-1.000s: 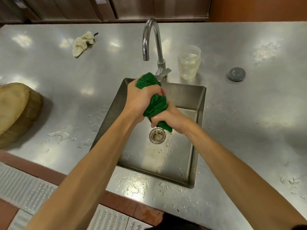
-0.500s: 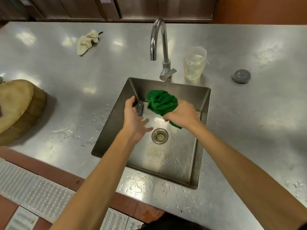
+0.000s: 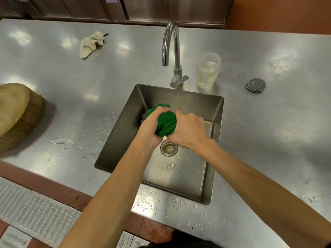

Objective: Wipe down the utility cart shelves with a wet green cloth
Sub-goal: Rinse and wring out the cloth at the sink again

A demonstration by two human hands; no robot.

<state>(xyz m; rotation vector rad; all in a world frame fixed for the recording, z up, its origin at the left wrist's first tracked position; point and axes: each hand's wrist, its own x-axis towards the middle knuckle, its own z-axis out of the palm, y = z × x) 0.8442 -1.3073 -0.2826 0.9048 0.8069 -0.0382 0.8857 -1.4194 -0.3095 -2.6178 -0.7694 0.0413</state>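
- Seen from above: a steel sink (image 3: 179, 97) set into a wet steel desk (image 3: 71, 86).
- The left hand (image 3: 152, 126) and right hand (image 3: 188, 131) both grip a bunched green cloth (image 3: 165, 122), fingers curled tightly around it.
- The cloth is held inside the sink, just above the drain (image 3: 168, 148).
- Behind the sink stand a curved faucet (image 3: 172, 42) and a clear jar (image 3: 207, 70).
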